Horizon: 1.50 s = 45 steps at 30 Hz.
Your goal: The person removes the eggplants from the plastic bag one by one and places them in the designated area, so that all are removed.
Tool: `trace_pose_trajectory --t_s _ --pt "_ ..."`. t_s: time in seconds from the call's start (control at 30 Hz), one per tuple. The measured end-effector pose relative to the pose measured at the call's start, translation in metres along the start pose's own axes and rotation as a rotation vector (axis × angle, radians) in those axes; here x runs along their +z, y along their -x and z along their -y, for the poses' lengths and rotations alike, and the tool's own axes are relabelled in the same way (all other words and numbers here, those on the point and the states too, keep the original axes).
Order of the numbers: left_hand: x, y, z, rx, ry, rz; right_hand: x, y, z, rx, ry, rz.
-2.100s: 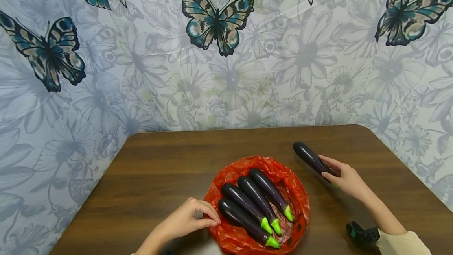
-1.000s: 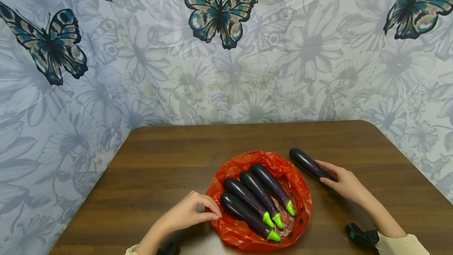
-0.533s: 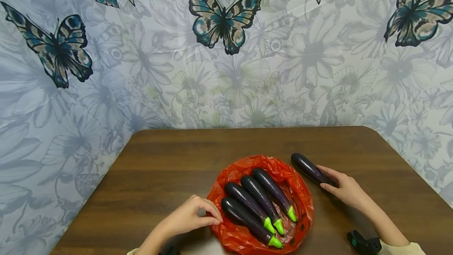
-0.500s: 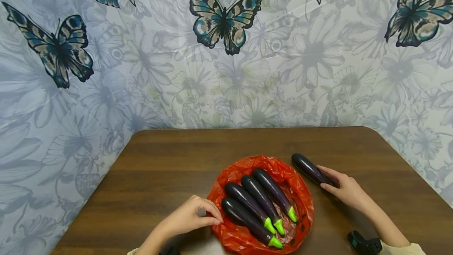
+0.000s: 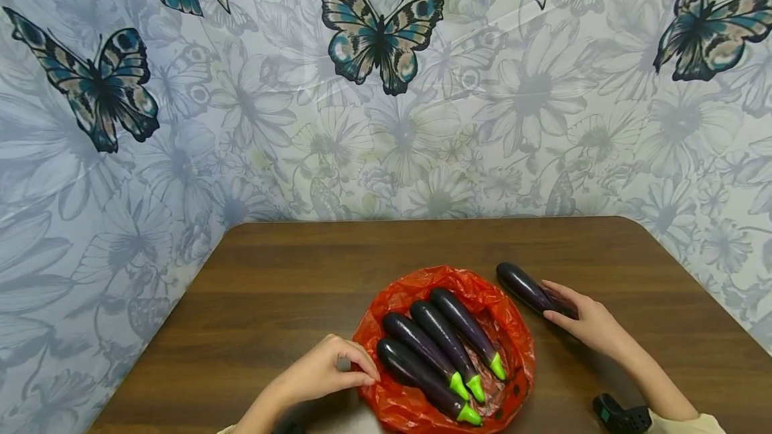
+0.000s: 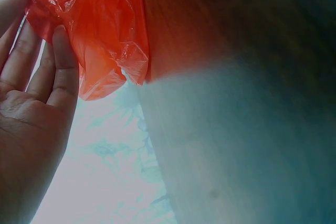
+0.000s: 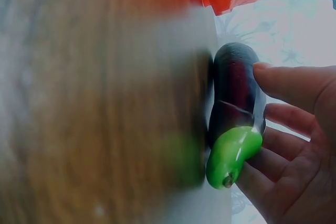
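A red plastic bag [image 5: 382, 303] lies spread in a round, open shape on the table, with several dark purple, green-capped eggplants [image 5: 437, 327] side by side inside. At its left rim my left hand [image 5: 322, 368] pinches the plastic between thumb and fingers; in the left wrist view those fingers meet the crinkled red edge [image 6: 105, 51]. Another eggplant [image 5: 523, 284] lies on the table just right of the bag. My right hand [image 5: 594, 323] grips it near its stem end. The right wrist view shows its bright green cap [image 7: 233, 153] beside my palm.
The brown wooden table [image 5: 289, 266] has rounded far corners. Behind it hangs a pale floral cloth [image 5: 259, 119] printed with teal butterflies. A black wrist device [image 5: 621, 414] sits at my right sleeve.
My right hand has brought its eggplant slightly toward the bag and lower, its green tip now out of sight in the head view. My left hand keeps its place at the rim.
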State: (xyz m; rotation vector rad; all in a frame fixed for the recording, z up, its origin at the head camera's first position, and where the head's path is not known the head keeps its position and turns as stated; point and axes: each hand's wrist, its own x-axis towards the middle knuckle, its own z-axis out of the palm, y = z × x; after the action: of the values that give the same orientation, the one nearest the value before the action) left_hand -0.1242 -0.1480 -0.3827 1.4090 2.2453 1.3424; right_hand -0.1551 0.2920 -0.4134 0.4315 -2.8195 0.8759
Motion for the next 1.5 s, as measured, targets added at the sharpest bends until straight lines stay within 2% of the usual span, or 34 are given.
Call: trace_pose_trajectory --t_s 0.2,0.43,0.63,0.87,1.0,1.13,1.3,1.43,1.5 --pt "0.000 0.000 0.001 0.008 -0.001 0.003 -0.002 0.000 0.001 -0.009 -0.012 -0.002" --pt "-0.001 0.000 0.002 -0.015 0.018 0.006 -0.005 -0.001 0.001 -0.012 -0.007 -0.001" --pt "-0.001 -0.001 0.001 0.000 -0.002 0.004 -0.011 -0.001 0.004 -0.004 -0.010 -0.013" --pt "-0.002 -0.002 0.000 -0.012 0.015 0.006 -0.026 0.001 0.023 0.031 -0.029 -0.059" --pt "-0.001 -0.001 0.008 -0.005 0.007 0.007 -0.027 -0.001 0.042 -0.003 -0.057 -0.130" --pt "-0.003 0.001 0.020 -0.005 -0.022 -0.010 -0.020 -0.009 0.068 -0.050 -0.160 -0.161" --pt "-0.005 0.001 0.019 -0.003 -0.027 -0.014 0.001 -0.011 0.097 -0.088 -0.331 -0.101" --pt "-0.004 0.000 0.012 0.008 -0.008 -0.002 0.019 -0.003 0.107 -0.079 -0.373 -0.031" --pt "-0.001 0.000 0.013 0.001 -0.003 0.002 0.027 0.000 0.109 -0.080 -0.357 -0.012"
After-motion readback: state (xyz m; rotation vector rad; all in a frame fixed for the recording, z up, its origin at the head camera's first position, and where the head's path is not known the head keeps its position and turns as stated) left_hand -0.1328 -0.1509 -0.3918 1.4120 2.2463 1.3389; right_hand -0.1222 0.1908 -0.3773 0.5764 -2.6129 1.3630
